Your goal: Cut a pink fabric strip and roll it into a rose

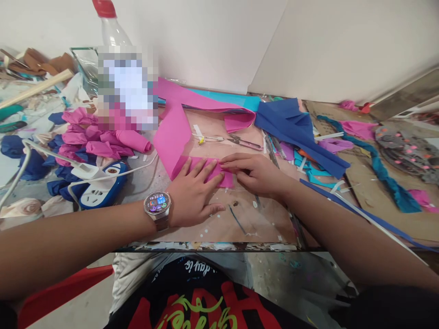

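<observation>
Strip of pink material (pixel 174 132) laid with its near end along the tan work surface (pixel 212 228), beneath the spread fingers of the palm-down left hand (pixel 190 196), nothing gripped there. At the strip's right end, loosely curled right hand (pixel 259 172) with fingertips close together, impossible to tell whether pinching the edge. Behind, dark blue strips (pixel 291 125) to the right; off to the left, blue-and-white power strip (pixel 97 192) beside bunched pink pieces (pixel 92 133).

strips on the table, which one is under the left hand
The wide pink strip, its near end lying beneath the left hand. The dark blue strips and the twisted teal strip lie farther right, away from that hand.
</observation>
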Motion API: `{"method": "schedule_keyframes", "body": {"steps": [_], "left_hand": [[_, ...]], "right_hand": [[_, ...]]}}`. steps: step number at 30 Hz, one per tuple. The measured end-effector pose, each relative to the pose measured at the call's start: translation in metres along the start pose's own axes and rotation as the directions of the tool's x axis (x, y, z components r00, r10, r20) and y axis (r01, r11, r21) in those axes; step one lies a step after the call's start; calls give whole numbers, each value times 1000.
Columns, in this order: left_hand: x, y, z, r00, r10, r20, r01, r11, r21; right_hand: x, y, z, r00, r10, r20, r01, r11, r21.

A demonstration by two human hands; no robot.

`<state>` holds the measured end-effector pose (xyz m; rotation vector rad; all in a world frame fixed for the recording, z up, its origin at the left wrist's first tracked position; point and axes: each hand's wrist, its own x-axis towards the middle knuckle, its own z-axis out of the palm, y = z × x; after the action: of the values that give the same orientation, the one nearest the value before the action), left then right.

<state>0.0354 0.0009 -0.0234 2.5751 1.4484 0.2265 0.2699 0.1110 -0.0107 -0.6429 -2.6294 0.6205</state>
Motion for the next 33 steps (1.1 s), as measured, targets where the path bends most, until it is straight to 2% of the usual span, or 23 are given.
{"method": "schedule_keyframes", "body": {"steps": [7, 16, 23, 26, 30, 33], "left_hand": [[0, -2, 1, 1000, 10, -8, -10, 1000, 3], [12, -9, -1, 1000, -10, 22, 10, 1000, 11], [11, -9, 1, 999, -19, -28, 20, 1000, 2], [10, -8, 0, 999, -35, -35, 35, 999, 5], [9, -7, -1, 1000, -19, -20, 19, 1000, -5], [9, -7, -1, 1000, -21, -13, 21, 1000, -12]], "right_hand": [[-1, 0, 0, 1000, 9, 18, -9, 999, -45], [0, 1, 1, 998, 58, 23, -53, 985, -165], [1, -1, 3, 996, 85, 31, -78, 982, -174], [1, -3, 2, 998, 56, -3, -56, 990, -129], [-1, -3, 1, 993, 44, -107, -52, 996, -67], [-2, -1, 1, 994, 39, -102, -47, 996, -70]]}}
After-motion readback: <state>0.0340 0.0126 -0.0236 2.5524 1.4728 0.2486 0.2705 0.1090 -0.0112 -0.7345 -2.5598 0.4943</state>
